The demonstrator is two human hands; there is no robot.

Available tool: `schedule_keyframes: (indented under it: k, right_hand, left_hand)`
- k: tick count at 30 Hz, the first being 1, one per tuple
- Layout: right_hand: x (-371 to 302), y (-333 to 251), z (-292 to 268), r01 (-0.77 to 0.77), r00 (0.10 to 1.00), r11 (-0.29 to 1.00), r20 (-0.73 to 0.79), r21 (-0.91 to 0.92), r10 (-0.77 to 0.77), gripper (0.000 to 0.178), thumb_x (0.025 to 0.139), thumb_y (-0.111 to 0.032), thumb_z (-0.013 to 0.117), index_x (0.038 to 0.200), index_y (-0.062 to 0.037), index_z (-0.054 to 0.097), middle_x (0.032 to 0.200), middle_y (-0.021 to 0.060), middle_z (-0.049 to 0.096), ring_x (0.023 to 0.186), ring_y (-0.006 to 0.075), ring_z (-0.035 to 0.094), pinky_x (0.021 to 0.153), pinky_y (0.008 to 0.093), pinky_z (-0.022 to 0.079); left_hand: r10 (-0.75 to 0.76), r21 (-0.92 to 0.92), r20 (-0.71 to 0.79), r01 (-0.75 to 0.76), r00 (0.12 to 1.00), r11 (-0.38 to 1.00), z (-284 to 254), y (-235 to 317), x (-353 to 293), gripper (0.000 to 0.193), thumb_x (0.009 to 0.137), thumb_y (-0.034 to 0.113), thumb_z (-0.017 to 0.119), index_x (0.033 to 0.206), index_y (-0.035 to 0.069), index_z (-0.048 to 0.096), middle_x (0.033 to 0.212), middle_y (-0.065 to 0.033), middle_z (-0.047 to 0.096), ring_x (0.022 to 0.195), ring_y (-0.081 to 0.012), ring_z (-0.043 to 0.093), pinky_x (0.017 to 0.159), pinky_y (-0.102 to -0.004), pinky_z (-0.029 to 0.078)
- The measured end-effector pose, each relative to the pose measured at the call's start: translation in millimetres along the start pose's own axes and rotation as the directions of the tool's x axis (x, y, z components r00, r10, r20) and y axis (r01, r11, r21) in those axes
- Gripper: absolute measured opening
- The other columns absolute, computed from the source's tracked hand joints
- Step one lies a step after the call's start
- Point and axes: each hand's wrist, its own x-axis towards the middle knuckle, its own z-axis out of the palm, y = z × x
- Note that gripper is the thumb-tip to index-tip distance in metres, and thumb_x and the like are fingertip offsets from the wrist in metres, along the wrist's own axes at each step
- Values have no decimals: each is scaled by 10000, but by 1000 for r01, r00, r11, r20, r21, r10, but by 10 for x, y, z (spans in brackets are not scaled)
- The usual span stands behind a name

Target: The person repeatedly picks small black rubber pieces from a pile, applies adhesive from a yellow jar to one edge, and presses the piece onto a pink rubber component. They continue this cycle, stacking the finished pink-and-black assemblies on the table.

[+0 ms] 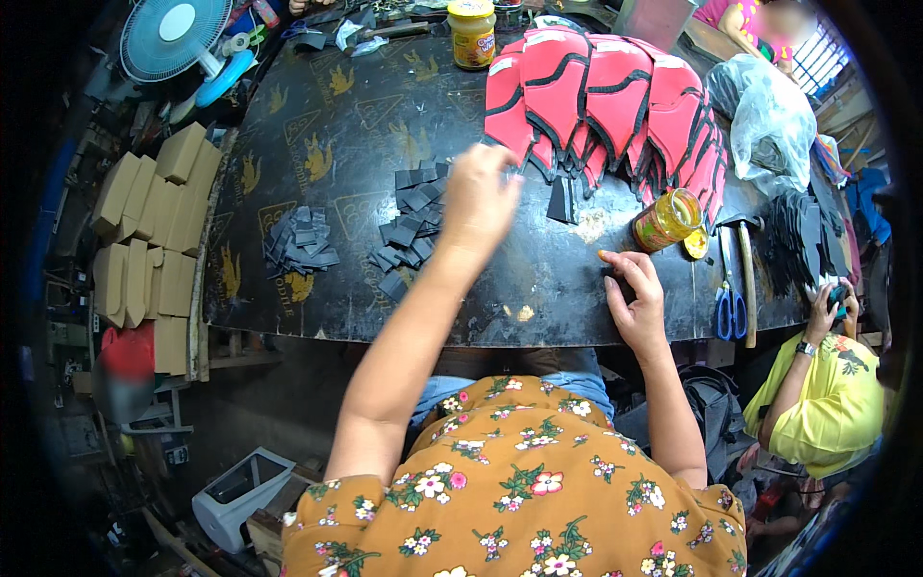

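Note:
My left hand (478, 204) hangs over the table, between a pile of small black rectangular pieces (413, 226) and a fanned stack of pink black-edged pieces (615, 91) that look like shoe uppers. Its fingers are bent and blurred; whether anything is between them does not show. My right hand (636, 303) rests near the table's front edge, thumb and index finger apart and nothing held, with an orange-yellow smear on the index fingertip. Just beyond it an uncapped glass jar (663, 221) of amber paste leans over, beside a yellow-smeared lid (696, 242). A narrow black piece (561, 200) lies below the pink stack.
Scissors (731, 308) and a hammer (749, 288) lie at the right. Another black pile (300, 240) sits left; a yellow-lidded jar (471, 37) stands at the back. A plastic bag (769, 125) and black sheets (803, 240) lie right, near a person in yellow (827, 404).

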Motion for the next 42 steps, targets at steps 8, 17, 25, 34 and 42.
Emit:
schedule_keyframes:
  k: [8,17,25,34,42]
  right_hand:
    - [385,-295,-754,88,935,949,-303,-303,-183,397,815,-130,916,1183,-74,778,1268,154,688,1194,358,650,1056,457,499]
    - [953,-301,-1149,91,992,660,124,-745,3,592,660,-565,943,1109,-185,881,1570,111,592,1455,344,486,1144,535,406]
    - [774,-246,-1207,118,887,768,-280,-630,-366,382,767,-278,955,1079,-106,816,1378,127,710,1244,335,620,1100,483,449]
    - [294,-627,-948,-26,998,990,61,140,17,175,954,-91,759,1099,-42,844,1112,90,695,1057,222,663,976,352,502]
    - [565,-666,-174,18,990,967,128,252,-52,434,1009,78,574,1371,-68,763,1189,88,661,1137,203,638,1020,326,488]
  left_hand:
    - [-106,185,465,21,879,983,-1055,-1187,193,321,881,124,826,1198,82,802,1175,-127,774,1170,-355,700,1040,-444,543]
    - [-23,303,34,12,999,953,-996,-1061,130,184,1003,130,740,1144,28,798,1051,-152,795,934,-352,764,851,-397,596]
    - [-404,-639,415,577,815,508,-778,-113,-258,344,984,48,796,1306,-37,708,1039,-51,748,865,-105,710,734,-264,614]
    - [-272,-647,664,718,696,257,-404,525,-485,380,984,35,787,1349,-34,704,1045,-39,739,899,-105,720,728,-278,640]
    - [-230,-639,699,736,677,223,-450,730,-501,368,1010,40,759,1359,-56,691,998,-18,730,851,-71,702,715,-256,641]
